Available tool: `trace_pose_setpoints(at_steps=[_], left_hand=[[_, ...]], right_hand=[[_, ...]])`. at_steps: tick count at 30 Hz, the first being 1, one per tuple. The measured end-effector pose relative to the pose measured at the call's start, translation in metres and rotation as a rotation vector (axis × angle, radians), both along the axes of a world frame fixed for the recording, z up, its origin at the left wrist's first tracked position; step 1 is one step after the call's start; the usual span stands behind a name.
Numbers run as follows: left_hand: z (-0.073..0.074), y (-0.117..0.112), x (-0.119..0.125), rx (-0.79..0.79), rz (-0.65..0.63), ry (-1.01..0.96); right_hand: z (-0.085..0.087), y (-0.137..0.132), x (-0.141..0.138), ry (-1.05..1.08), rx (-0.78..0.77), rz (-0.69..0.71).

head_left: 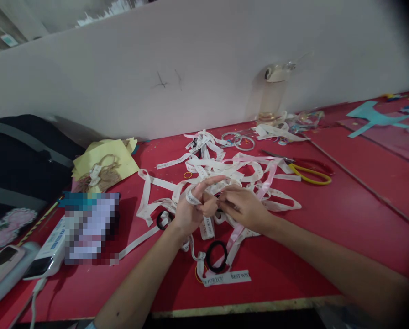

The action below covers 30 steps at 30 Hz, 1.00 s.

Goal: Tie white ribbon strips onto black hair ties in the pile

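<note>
Over the middle of the red table, my left hand point(193, 211) has a white printed ribbon point(192, 197) looped round it, the index finger stretched out and the other fingers curled in. Touching it from the right is my right hand point(243, 206), its fingertips pinched together at the left fingers; what they pinch is hidden. Under and around both hands lies a tangle of white ribbon point(156, 183) with a pink ribbon point(269, 180) among it. Nearer me are a black hair tie point(207, 258) and a ribbon end point(228, 278) with lettering. Another black ring point(159, 221) lies left of my left hand.
Scissors point(310, 178) with red and yellow handles lie to the right. A bottle point(270, 103) stands by the wall. On the left are yellow papers point(122, 157), a white device point(52, 249) with a cable, a blurred-out item point(91, 228) and a dark bag point(26, 155).
</note>
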<state>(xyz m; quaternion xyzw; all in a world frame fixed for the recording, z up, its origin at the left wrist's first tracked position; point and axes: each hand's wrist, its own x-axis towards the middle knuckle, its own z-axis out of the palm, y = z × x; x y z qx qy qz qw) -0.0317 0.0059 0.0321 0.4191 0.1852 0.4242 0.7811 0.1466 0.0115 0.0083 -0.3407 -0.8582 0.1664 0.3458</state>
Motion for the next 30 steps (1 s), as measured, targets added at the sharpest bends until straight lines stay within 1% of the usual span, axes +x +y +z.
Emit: trace_pose_setpoints(at_steps=[4, 8, 15, 23, 25, 27, 30], left_hand=[[-0.0035, 0.0028, -0.0005, 0.090, 0.001, 0.084], [-0.0037, 0.0038, -0.0004, 0.121, 0.034, 0.188], [-0.0039, 0.0008, 0.0016, 0.224, 0.166, 0.408], [0.0027, 0.0004, 0.0045, 0.228, 0.289, 0.580], [0.0033, 0.0012, 0.0039, 0.248, 0.305, 0.628], [0.0034, 0.0011, 0.0035, 0.301, 0.314, 0.656], [0.0033, -0.0007, 0.0044, 0.353, 0.297, 0.667]], right_hand=[[0.0000, -0.0008, 0.0006, 0.024, 0.021, -0.006], [-0.0017, -0.0004, 0.0009, 0.035, 0.062, 0.017], [-0.0030, -0.0033, 0.0008, 0.042, 0.055, 0.037], [0.0002, -0.0036, 0.0012, 0.041, 0.037, 0.038], [0.0009, -0.0049, 0.0009, 0.016, 0.042, 0.024], [0.0014, -0.0063, 0.0007, 0.008, 0.045, 0.015], [0.0040, -0.0078, 0.0008, 0.093, 0.038, 0.069]])
